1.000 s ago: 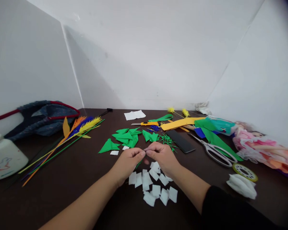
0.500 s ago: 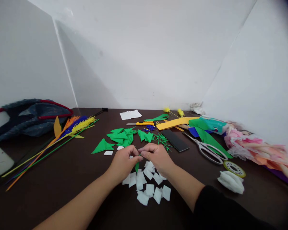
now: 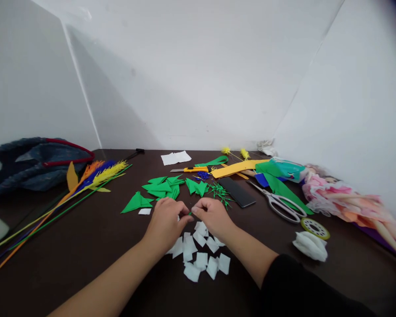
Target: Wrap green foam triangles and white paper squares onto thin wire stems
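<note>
Small green piece [image 3: 190, 213] is pinched at the fingertips of left hand [image 3: 166, 220] and right hand [image 3: 215, 216], held above the bench [image 3: 95, 273]; both hands nearly closed, its full shape hidden by fingers. White squares [image 3: 192, 272] are scattered on the near side, partly overlapping. Folded green pieces [image 3: 158, 188] are laid just beyond the hands, with thin green sprigs [image 3: 218, 192] to their right. Black slab [image 3: 239, 192] is placed beside the sprigs, then scissors [image 3: 285, 207] and tape roll [image 3: 315, 229] farther right. Utility knife [image 3: 196, 169] is laid behind the green stuff.
</note>
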The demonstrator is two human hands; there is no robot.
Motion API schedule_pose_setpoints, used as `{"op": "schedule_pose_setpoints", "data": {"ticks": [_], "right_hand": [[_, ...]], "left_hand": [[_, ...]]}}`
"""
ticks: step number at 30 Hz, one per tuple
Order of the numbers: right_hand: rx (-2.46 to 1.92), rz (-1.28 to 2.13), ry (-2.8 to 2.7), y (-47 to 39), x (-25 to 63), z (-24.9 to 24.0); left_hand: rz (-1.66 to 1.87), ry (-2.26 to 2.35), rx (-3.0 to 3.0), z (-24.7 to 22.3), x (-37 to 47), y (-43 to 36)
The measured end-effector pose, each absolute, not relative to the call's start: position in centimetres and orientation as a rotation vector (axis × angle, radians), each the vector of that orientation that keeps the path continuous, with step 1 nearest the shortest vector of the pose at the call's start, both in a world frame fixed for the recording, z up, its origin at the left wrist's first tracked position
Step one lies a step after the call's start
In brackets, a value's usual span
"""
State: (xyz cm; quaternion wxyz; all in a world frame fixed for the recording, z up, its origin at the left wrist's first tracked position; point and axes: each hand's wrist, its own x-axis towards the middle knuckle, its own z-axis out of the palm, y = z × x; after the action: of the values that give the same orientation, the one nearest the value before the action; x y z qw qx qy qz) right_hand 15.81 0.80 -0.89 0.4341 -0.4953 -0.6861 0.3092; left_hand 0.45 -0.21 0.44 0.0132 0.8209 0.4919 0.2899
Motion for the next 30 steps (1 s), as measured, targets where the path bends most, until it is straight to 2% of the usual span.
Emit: {"op": "schedule_pose_setpoints", "data": {"ticks": [7,15,22,30], "right_hand": [[-1.173,0.607,-1.855,0.8,15.8,-0.7],[-1.157,0.722,-1.824,0.6,16.0,-0.6],[-1.097,0.725,-1.809,0.5,16.2,-0.4],[-1.017,0.613,-1.873,0.2,16.0,-0.3]], "left_hand": [[0.860,1.550,2.529,0.6,0.5,-0.1],[0.885,1.563,2.283,0.7,0.8,-0.1],[0.744,1.096,1.759,0.8,-0.1,0.1],[0.828,0.983,1.483,-0.2,-0.2,0.1]]}}
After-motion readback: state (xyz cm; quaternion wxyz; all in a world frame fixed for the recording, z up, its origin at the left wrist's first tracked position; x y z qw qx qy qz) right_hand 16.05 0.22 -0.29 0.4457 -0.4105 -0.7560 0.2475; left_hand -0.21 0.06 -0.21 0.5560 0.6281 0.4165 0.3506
